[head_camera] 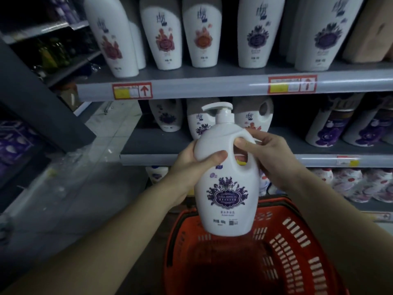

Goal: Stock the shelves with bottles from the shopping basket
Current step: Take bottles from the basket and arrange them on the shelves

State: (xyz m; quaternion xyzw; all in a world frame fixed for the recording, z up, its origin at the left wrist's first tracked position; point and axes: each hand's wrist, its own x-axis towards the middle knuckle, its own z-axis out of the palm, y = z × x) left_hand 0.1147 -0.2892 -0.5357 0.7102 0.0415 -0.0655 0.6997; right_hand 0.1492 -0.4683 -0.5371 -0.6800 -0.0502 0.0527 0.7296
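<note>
Above red basket, white lavender-label pump bottle

Dim aisle: grey metal shelving stands on a pale tiled floor.

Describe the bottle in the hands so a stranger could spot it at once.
In front of the grey shelves and above the red basket, one white bottle is held up. The left hand grips its body and the right hand its handle. Unlike the shelved bottles, it hangs in mid-air, its white pump and purple lavender label facing you.
</note>
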